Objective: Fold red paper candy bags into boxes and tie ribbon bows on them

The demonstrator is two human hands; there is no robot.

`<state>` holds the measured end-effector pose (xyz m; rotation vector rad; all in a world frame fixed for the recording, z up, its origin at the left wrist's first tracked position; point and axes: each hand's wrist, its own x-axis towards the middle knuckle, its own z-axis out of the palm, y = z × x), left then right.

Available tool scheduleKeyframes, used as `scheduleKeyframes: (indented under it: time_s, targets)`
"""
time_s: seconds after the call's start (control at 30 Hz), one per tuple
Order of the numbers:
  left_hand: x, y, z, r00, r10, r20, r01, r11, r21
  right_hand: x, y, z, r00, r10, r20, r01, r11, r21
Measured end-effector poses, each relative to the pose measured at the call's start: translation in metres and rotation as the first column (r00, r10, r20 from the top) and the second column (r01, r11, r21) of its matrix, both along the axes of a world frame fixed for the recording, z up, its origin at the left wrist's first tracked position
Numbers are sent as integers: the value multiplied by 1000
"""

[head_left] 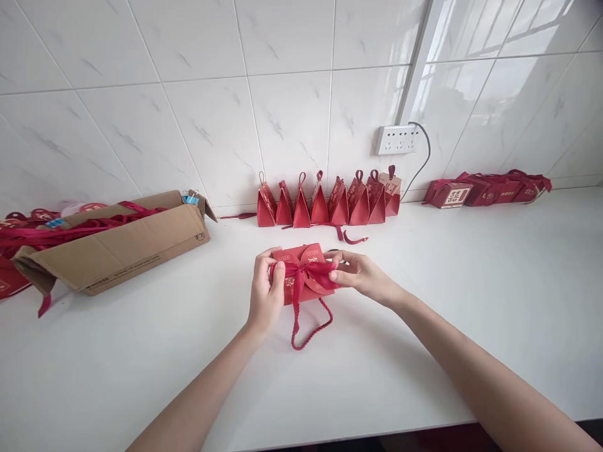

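A red gift box (291,292) with pale printed characters is held just in front of me over the white table. Across its top lies a red ribbon bow (301,271), with a tail running down the front. Below the box hangs a twisted red cord (313,336) in a loop. My left hand (267,285) grips the box's left side, its thumb on the bow's left loop. The right loop is pinched between the thumb and fingers of my right hand (360,273).
A cardboard box (136,251) full of red ribbons stands at the left. Along the wall runs a row of several small red triangular boxes (301,210), with a loose ribbon piece (353,238) before them. More red boxes (490,191) lie far right. A power socket (396,140) with a cable is on the wall.
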<state>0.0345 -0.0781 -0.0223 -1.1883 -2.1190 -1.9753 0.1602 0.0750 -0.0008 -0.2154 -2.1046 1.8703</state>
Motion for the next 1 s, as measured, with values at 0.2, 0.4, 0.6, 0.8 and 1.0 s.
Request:
scheduleKeyframes:
  time_s: [0.2, 0.4, 0.6, 0.8, 1.0]
  targets:
    - [-1, 1, -3, 988, -108, 114, 100, 992, 72, -2, -1, -9, 993, 85, 83, -83, 996, -26]
    - [5, 0, 2, 944, -199, 264, 210, 978, -12, -5, -2, -16, 992, 111, 68, -112, 993, 21]
    - [7, 0, 9, 919, -231, 321, 238, 971, 18, -9, -15, -24, 996, 16, 91, -13, 999, -33]
    - [6, 4, 13, 928, -146, 341, 156, 988, -1, -13, -27, -25, 988, -12, 152, 40, 982, -183]
    - [3, 1, 13, 921, -216, 323, 233, 972, -13, -4, -11, -19, 961, 240, 136, -231, 970, -74]
